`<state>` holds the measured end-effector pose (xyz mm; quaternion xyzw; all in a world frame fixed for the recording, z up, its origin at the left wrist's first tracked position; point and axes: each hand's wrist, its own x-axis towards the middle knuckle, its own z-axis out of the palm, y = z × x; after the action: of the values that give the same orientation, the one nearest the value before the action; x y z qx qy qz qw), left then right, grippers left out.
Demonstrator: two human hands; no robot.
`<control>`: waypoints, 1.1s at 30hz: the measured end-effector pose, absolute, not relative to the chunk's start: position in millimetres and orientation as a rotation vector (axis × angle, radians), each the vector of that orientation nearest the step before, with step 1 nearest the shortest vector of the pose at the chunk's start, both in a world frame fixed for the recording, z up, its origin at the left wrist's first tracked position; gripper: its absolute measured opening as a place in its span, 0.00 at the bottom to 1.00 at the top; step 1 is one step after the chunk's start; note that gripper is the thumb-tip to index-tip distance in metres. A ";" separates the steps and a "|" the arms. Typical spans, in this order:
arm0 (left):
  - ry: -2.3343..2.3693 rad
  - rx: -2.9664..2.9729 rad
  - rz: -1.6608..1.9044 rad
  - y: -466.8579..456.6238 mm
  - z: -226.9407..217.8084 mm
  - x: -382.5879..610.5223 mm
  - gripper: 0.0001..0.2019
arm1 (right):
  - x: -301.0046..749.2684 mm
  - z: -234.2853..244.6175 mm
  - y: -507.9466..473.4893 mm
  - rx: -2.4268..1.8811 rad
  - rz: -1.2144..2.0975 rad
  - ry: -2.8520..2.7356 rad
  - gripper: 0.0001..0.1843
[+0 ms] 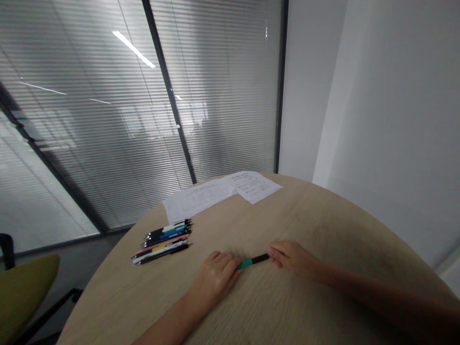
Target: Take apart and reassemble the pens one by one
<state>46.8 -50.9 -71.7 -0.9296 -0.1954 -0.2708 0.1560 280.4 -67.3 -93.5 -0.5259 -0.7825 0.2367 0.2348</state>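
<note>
A green and black pen [253,261] lies low over the round wooden table [323,225], held at both ends. My left hand [215,278] is closed round its green end, knuckles up. My right hand [293,258] pinches the black end with its fingertips. A row of several pens [163,242] in black, blue, green, pink and yellow lies side by side to the left of my hands, apart from them.
Two printed sheets of paper [223,191] lie at the table's far edge. A yellow-green chair [25,287] stands at the lower left. Glass walls with blinds [108,120] stand behind the table, and a white wall [395,120] on the right.
</note>
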 end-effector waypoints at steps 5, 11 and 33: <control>-0.586 -2.666 -0.793 -51.0 -71.9 46.5 0.12 | 282.5 -91.3 -67.8 -1.380 0.640 -2.132 0.13; -0.596 -2.657 -0.768 -47.7 -75.1 44.4 0.12 | 282.7 -90.4 -69.2 -1.441 0.663 -2.071 0.08; -0.556 -2.659 -0.790 -50.2 -71.3 45.4 0.11 | 281.9 -83.1 -74.9 -1.476 0.489 -2.160 0.07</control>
<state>45.4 -50.2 -71.3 -0.9284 -0.1942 -0.2758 0.1558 281.9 -74.9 -83.1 -0.5387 -0.7882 0.1787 0.2379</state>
